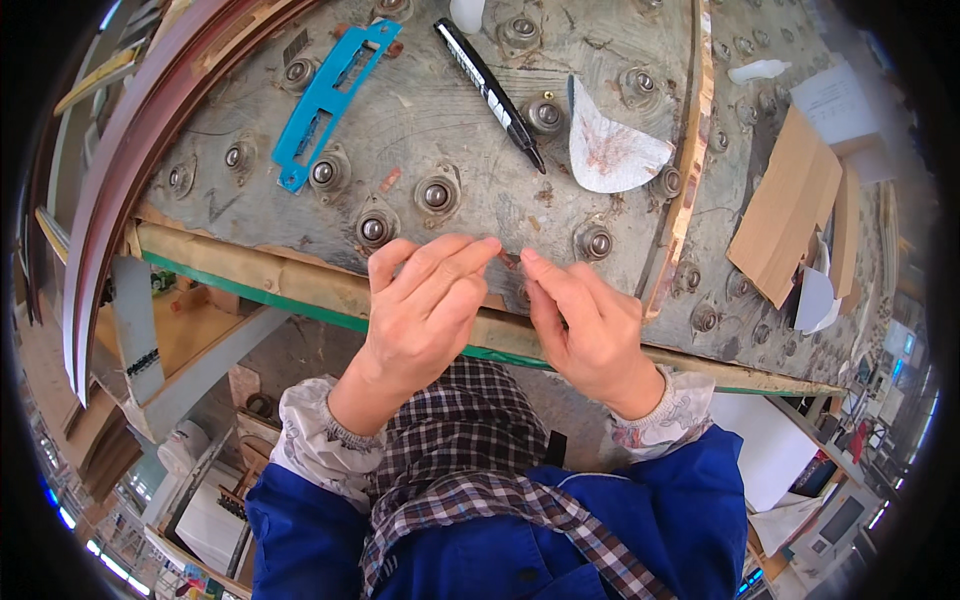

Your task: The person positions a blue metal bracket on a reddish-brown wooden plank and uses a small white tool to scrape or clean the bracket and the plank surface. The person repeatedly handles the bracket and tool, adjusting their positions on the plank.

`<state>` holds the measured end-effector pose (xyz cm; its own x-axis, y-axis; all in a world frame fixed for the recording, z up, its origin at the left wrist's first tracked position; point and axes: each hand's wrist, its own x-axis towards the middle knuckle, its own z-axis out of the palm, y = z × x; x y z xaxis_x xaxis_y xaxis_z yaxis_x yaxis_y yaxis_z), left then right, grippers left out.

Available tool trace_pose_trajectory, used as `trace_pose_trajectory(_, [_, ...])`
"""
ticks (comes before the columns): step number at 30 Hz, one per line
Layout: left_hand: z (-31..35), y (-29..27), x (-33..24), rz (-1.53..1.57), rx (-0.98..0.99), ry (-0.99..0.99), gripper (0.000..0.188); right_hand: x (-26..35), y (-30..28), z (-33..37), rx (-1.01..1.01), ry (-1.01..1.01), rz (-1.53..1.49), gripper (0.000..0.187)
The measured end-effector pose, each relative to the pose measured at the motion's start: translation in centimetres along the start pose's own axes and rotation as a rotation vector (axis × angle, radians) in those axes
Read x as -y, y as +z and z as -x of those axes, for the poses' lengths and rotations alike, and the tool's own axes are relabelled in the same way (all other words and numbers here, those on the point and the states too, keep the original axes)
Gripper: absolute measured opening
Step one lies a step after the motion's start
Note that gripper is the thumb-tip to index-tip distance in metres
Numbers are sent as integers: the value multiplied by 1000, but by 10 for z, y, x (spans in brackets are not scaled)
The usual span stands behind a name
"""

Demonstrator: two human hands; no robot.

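Note:
Over the front edge of a worn grey table, my left hand [428,300] and my right hand [592,325] are close together with fingers pinched. A tiny reddish-brown bit [511,259] shows between their fingertips, too small to name; whether it is held or lies on the table, I cannot tell. Beyond the hands lies a black marker [490,95], its tip toward me. To its right is a curved scrap of whitish sheet [612,150] with brown stains. A flat blue template [333,105] with rectangular slots lies to the left.
Metal ball rollers [436,195] stud the tabletop [480,230]. A long curved brown moulding [135,190] arches along the left side. A thin wooden strip [684,170] crosses the table on the right, with wood panels [790,210] and papers [838,105] beyond it.

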<state>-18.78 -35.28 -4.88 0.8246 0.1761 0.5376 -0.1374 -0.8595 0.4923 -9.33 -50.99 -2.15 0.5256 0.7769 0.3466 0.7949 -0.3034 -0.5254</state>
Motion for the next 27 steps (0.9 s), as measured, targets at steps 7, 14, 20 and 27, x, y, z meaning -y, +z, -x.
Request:
trace_pose_trajectory(7, [3, 3, 3, -97, 68, 96, 10, -4, 1, 0, 58, -24, 50, 40])
trace_pose_trajectory(14, [3, -3, -1, -173, 155, 119, 11, -8, -4, -4, 100, -113, 53, 46])
trace_pose_trajectory(20, [5, 1, -2, -204, 116, 149, 8, -8, -4, -2, 121, -144, 88, 45])
trace_pose_trajectory(27, [6, 2, 0, -383, 154, 303, 19, -8, -5, -8, 153, -162, 73, 45])
